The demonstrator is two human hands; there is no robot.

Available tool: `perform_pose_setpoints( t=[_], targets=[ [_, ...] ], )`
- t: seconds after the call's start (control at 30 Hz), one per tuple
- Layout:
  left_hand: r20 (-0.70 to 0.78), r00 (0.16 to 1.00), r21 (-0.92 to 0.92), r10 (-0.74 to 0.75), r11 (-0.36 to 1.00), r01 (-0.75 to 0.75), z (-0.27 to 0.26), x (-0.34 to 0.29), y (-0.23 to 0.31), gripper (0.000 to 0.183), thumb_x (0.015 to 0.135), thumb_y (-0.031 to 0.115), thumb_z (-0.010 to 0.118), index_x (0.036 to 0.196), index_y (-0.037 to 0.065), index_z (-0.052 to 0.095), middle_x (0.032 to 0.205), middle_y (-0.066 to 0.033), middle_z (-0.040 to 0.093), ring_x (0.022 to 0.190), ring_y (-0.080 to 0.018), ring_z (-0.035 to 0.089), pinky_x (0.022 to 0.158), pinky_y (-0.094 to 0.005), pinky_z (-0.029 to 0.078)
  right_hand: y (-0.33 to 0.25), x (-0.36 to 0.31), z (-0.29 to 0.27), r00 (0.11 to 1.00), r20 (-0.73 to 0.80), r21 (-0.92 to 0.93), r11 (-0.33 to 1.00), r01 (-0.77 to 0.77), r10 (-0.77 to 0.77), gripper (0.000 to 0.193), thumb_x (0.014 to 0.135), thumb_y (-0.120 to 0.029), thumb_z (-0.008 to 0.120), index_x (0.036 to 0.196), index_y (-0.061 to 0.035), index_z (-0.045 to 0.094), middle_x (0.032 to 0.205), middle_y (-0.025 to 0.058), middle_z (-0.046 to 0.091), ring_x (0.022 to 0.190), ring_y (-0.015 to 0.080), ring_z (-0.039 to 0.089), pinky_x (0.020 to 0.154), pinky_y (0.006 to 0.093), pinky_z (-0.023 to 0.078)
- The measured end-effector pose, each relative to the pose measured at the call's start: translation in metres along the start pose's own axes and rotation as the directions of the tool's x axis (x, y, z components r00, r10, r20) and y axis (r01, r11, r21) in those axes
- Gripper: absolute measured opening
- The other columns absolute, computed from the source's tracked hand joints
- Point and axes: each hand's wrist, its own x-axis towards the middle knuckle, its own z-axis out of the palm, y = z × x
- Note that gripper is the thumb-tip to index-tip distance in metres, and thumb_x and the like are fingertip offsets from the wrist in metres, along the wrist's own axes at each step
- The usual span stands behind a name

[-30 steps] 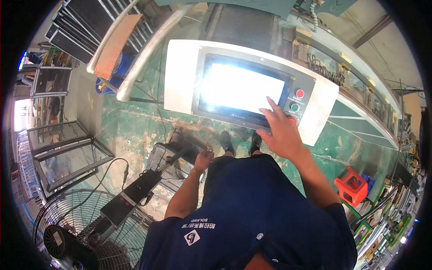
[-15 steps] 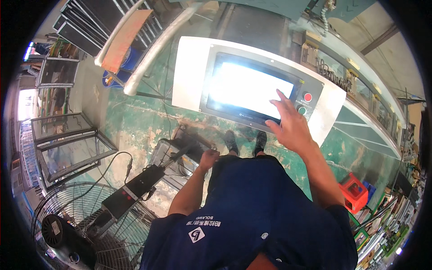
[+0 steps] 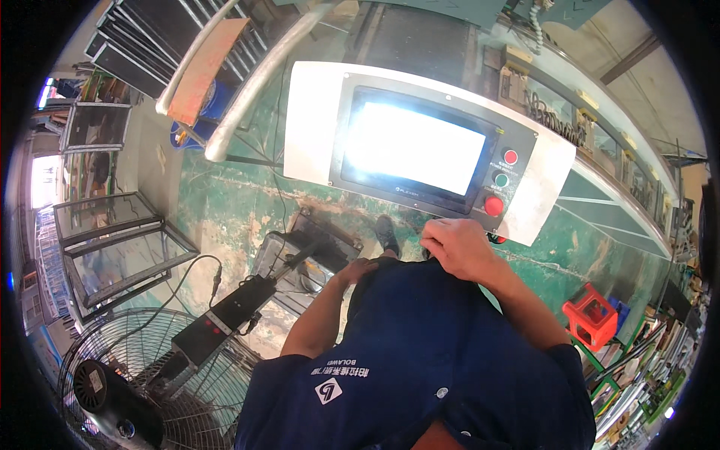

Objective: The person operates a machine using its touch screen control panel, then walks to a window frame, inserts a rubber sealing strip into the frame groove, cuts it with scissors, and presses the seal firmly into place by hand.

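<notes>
A white control panel [image 3: 311,124] stands in front of me, with a brightly lit screen [image 3: 416,150] set in its dark frame. Down its right side run a red button [image 3: 511,157], a green button [image 3: 502,180] and a larger red button [image 3: 493,205]. My right hand [image 3: 459,247] is just below the panel's near edge, its fingers curled in; nothing shows in them. Against the dark shorts at my left thigh rests my left hand [image 3: 358,271], fingers stretched out and holding nothing that I can see.
A large wire-caged fan [image 3: 161,375] with a black motor is at the lower left. Glazed frames [image 3: 124,259] lean at left. A red stool [image 3: 590,316] stands at right. Behind the panel is a machine with a long rail [image 3: 600,127]. A cable [image 3: 176,289] trails near the fan.
My right hand has come away from the screen, down toward my body, and its spread fingers have curled. My left hand has shifted slightly and now lies against the thigh.
</notes>
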Motion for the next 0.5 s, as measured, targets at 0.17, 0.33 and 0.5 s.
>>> perform_pose_setpoints(
  t=[0.17,0.33,0.5],
  targets=[
    [0.092,0.981,-0.142,-0.169,0.973,0.180,-0.006,0.006,0.017,0.045,0.092,0.020,0.060,0.138,0.021,0.060,0.117,-0.0241,0.065,0.108,-0.0439,0.064,0.093,-0.0470,0.052,0.004,-0.005,0.000,0.999,-0.034,0.025,0.999,0.030,-0.029,0.018,0.094,-0.021,0.066,0.086,-0.0068,0.060,0.078,0.0123,0.065,0.078,0.0377,0.066,0.067,0.0480,0.050],
    [0.054,0.988,0.022,-0.145,0.989,0.144,-0.010,0.006,0.025,0.038,0.099,0.026,0.055,0.134,0.016,0.063,0.111,-0.0240,0.067,0.104,-0.0421,0.064,0.090,-0.0478,0.050,0.006,-0.007,0.009,0.997,-0.040,0.062,0.996,-0.060,0.063,0.011,0.096,-0.019,0.062,0.096,-0.0081,0.062,0.082,0.0133,0.066,0.082,0.0380,0.066,0.069,0.0475,0.051],
    [0.022,0.956,-0.070,-0.292,0.954,0.292,-0.013,0.012,0.041,0.043,0.098,0.038,0.059,0.124,0.005,0.069,0.111,-0.0231,0.068,0.103,-0.0375,0.066,0.089,-0.0449,0.050,0.010,-0.012,0.008,0.995,-0.081,0.092,0.993,0.071,-0.063,0.010,0.099,-0.016,0.057,0.102,-0.0081,0.061,0.092,0.0136,0.067,0.088,0.0383,0.066,0.072,0.0481,0.051]
  ],
)
